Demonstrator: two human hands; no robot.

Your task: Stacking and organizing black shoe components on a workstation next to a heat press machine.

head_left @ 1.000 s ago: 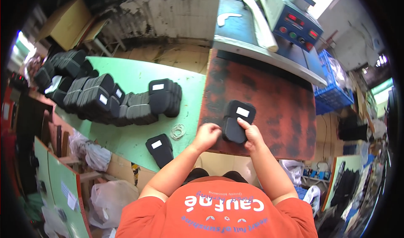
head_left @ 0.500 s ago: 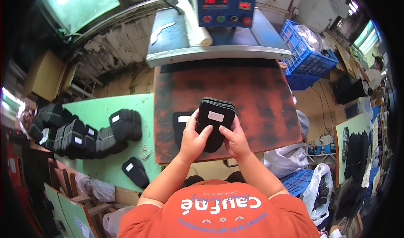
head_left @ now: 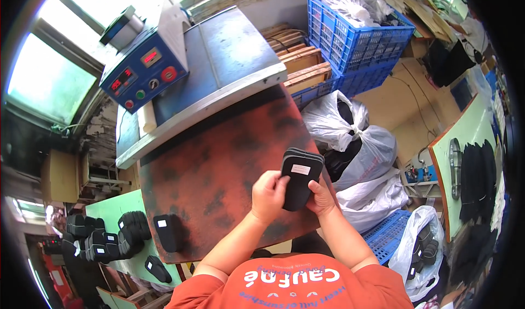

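A small stack of black insole-shaped pads (head_left: 299,187), with a white label on the top one, is held above the front right of the reddish-brown press bed (head_left: 219,172). My right hand (head_left: 321,198) grips its right side, thumb along the edge and fingers hidden beneath. On the other side my left hand (head_left: 268,196) is closed at the stack's left edge, thumb and fingertips pinched together against it. One more black pad (head_left: 167,233) with a white label lies flat on the bed's left front corner.
Left, a green table (head_left: 117,206) bears bundled black pads (head_left: 133,232) and a separate labelled pad (head_left: 157,269). A blue heat press (head_left: 202,52) stands behind the bed. White bags (head_left: 355,145) and blue crates (head_left: 355,41) line the right; a green board (head_left: 456,139) stands farther right.
My view has swung to the right, so the press and table now appear farther left. Both hands and the stack have shifted right over the bed. My left hand's fingers have drawn together.
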